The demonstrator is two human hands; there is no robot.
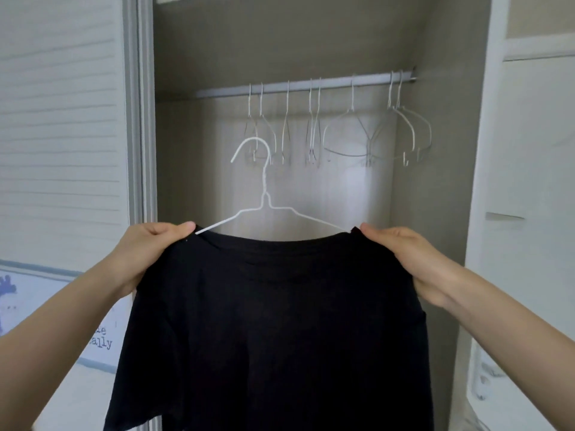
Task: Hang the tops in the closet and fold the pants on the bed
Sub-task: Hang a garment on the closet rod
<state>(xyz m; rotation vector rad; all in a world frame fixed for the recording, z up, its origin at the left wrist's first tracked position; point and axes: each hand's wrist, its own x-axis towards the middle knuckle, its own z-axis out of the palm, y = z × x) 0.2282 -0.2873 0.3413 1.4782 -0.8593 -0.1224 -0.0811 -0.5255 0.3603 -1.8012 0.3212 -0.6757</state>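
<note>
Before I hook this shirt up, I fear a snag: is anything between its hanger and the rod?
Nothing visible blocks the white wire hanger from the pale closet rod; empty wire hangers crowd it.

White louvered door point(59, 119) at left, framed poster with printed lettering point(102, 340) below it, white shelving unit point(529, 150) at right

Horizontal white metal closet rod point(311, 85) spanning open closet, running from left side to right wall. Empty white wire hangers point(351, 132) hanging directly on it by hooks: several turned edge-on, clustering at left and centre; others showing wide shoulders, overlapping toward right end. Exact hanger count unclear. No clothing hanging on rod.
</note>
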